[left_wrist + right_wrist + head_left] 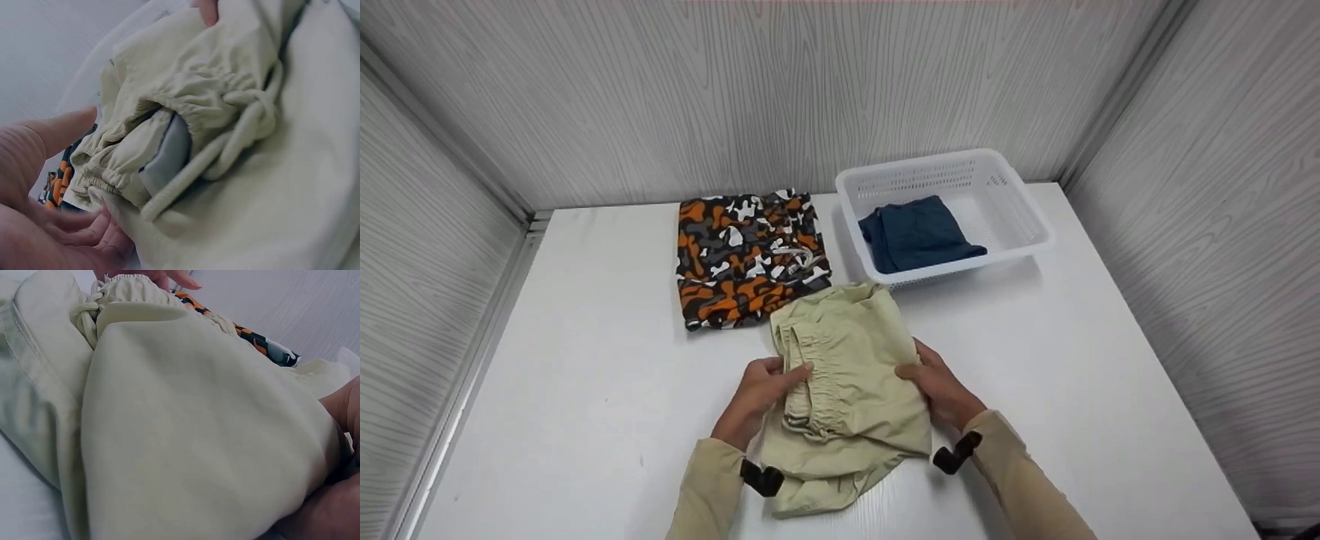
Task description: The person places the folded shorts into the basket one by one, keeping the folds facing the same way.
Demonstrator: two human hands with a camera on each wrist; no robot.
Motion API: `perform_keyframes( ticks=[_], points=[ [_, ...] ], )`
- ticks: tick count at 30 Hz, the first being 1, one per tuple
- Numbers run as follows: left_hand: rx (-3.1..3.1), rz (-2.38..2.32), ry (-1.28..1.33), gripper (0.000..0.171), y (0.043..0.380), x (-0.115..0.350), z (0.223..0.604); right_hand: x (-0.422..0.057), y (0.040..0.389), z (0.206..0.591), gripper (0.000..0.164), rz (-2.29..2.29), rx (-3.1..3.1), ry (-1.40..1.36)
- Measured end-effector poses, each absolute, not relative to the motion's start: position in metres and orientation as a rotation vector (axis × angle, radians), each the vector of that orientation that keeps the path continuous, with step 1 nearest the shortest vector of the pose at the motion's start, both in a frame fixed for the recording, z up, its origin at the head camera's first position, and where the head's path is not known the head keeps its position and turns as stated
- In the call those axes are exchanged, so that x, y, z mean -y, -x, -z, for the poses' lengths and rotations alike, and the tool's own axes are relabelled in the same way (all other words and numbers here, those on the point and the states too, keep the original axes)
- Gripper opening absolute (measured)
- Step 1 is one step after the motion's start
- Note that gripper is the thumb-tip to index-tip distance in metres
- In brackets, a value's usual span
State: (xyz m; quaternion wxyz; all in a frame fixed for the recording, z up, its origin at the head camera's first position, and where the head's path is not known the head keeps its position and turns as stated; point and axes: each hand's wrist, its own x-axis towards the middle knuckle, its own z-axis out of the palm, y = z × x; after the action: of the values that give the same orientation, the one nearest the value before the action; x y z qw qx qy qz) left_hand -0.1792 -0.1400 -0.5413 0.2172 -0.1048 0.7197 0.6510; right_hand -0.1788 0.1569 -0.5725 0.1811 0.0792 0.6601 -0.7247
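Pale khaki drawstring shorts (pixel 870 352) lie partly folded in front of me, with the gathered elastic waistband (pixel 826 375) doubled over toward the left. My left hand (pixel 761 394) holds the waistband side, thumb on top and fingers beneath the cloth. On the opposite edge, my right hand (pixel 941 382) grips the fabric with its thumb above and its other fingers mostly hidden. A knotted cord (pixel 247 121) hangs at the waist opening in the left wrist view. Loose cloth spreads below the waistband toward me. The right wrist view shows a smooth, bulging panel of the shorts (pixel 191 427).
Folded orange, black and white camouflage shorts (pixel 750 259) lie at the back left, overlapped by the khaki cloth's far corner. A white plastic basket (pixel 1020 217) at the back right holds a folded dark blue garment (pixel 922 234). Grey wood-grain panels (pixel 735 97) enclose the white table (pixel 585 397).
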Motion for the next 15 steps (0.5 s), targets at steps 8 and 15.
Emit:
perform_keyframes(
  ticks=[8,15],
  points=[
    [-2.065,-1.807,-0.065,0.082,0.169,0.130,0.542,-0.162,0.173,0.573,0.077,2.092,-1.731,-0.185],
    [-1.953,-1.793,-0.120,0.103,0.162,0.133,0.553,-0.164,0.168,0.572,0.076,2.108,-1.704,-0.161]
  ],
)
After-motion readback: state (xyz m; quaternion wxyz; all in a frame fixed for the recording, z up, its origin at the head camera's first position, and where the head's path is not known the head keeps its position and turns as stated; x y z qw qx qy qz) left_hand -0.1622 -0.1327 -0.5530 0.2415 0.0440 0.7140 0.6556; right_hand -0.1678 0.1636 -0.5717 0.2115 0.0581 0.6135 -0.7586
